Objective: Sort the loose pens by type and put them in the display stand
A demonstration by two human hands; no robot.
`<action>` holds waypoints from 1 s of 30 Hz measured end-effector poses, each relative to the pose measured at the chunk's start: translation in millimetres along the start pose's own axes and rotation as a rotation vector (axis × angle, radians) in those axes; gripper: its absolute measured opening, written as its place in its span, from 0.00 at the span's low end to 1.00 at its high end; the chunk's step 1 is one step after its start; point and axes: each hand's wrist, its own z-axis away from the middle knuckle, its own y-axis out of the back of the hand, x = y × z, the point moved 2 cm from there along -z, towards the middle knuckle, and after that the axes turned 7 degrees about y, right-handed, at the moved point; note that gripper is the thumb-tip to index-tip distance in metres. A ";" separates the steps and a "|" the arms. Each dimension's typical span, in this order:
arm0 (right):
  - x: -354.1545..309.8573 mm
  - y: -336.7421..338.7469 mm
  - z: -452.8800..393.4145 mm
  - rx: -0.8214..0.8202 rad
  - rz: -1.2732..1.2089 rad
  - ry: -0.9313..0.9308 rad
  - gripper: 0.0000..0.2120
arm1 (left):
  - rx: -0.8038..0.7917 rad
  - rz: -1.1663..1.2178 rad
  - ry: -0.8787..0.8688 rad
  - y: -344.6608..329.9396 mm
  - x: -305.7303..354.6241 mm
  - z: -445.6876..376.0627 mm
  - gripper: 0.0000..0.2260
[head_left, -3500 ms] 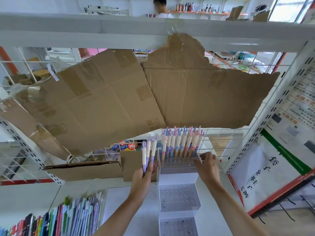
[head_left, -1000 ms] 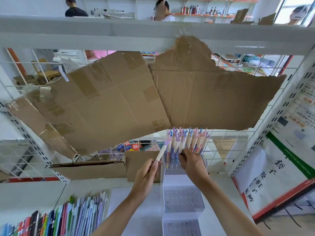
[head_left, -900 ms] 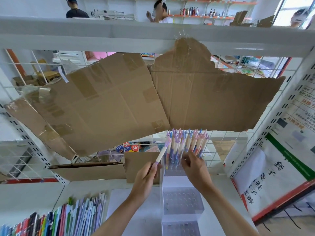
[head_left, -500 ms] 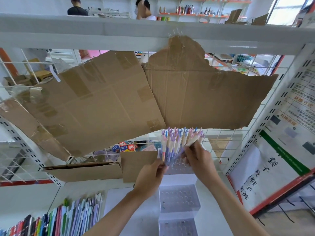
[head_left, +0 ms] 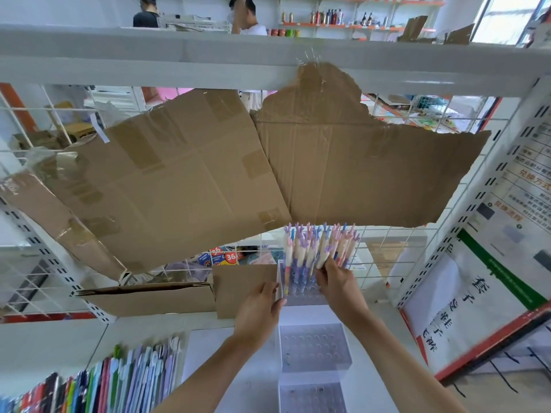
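Many loose pens [head_left: 119,380] lie in a row at the far left, down low on the white table [head_left: 214,353]. We see lots of colours there: red, green, blue and purple.

Next comes a brown box [head_left: 149,298] at the back of the table. Big sheets of cardboard [head_left: 185,174] hang above it on the wire wall.

Then we see our left hand [head_left: 259,311]. Its fingers touch the left side of the clear stand [head_left: 313,347]. We cannot tell if they pinch it or only press on it.

That stand goes up in steps, and each step has little round holes. The two low steps near us have no pens standing in them. The top step at the back is full of pens [head_left: 319,251]. They stand up close together, with pink, purple and blue tops.

Our right hand [head_left: 337,281] is just to the right of the left one. Its fingers are curled round some of the standing pens, low down on them.

On the far right a white poster [head_left: 465,308] with a red edge leans by the shelf post.
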 end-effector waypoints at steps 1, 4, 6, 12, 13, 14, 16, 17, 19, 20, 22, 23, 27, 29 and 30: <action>-0.2 -1.1 -0.2 -0.001 0.019 0.009 0.12 | 0.003 -0.010 -0.007 -1.1 -0.8 0.5 0.11; -0.5 -5.5 1.7 -0.012 0.083 0.069 0.12 | 0.015 -0.052 -0.028 -3.7 -1.2 0.7 0.10; 0.6 -7.3 2.2 -0.010 0.088 0.088 0.10 | 0.026 -0.097 -0.046 -4.4 -0.7 -0.4 0.11; -3.0 -9.1 0.2 0.046 0.067 0.070 0.06 | 0.054 -0.136 -0.061 -1.9 -1.1 -1.3 0.11; -2.5 -10.0 0.2 0.045 0.059 0.071 0.06 | 0.056 -0.132 -0.059 -1.4 -0.8 -1.2 0.11; -1.2 -10.8 -0.3 0.053 0.046 0.071 0.07 | 0.057 -0.128 -0.057 -1.0 -0.4 -1.0 0.11; 0.8 -9.4 -0.7 0.056 0.027 0.068 0.08 | 0.067 -0.121 -0.057 0.0 0.9 -0.5 0.11; 1.8 -8.0 -0.3 0.064 0.019 0.083 0.08 | 0.071 -0.119 -0.059 0.1 1.1 -0.4 0.11; 2.2 -6.1 2.5 0.057 0.019 0.113 0.06 | 0.072 -0.110 -0.058 0.2 1.0 -0.1 0.11; 2.1 -5.1 4.2 0.043 0.025 0.116 0.07 | 0.076 -0.103 -0.059 0.3 0.8 0.0 0.11; 2.2 -2.5 8.2 0.025 0.035 0.099 0.13 | 0.086 -0.093 -0.072 -0.5 0.1 0.2 0.11; 1.9 -0.6 10.3 0.021 0.035 0.081 0.13 | 0.091 -0.092 -0.082 -0.8 -0.4 0.5 0.11; -4.0 0.0 23.8 0.032 0.105 0.090 0.05 | 0.096 -0.094 -0.098 -2.7 -8.1 4.9 0.09; -15.5 -5.9 33.4 0.029 0.103 0.134 0.02 | 0.094 -0.106 -0.086 -2.7 -17.9 11.5 0.07; -23.2 -11.9 38.3 0.003 0.088 0.159 0.03 | 0.097 -0.098 -0.063 -1.2 -23.5 16.2 0.07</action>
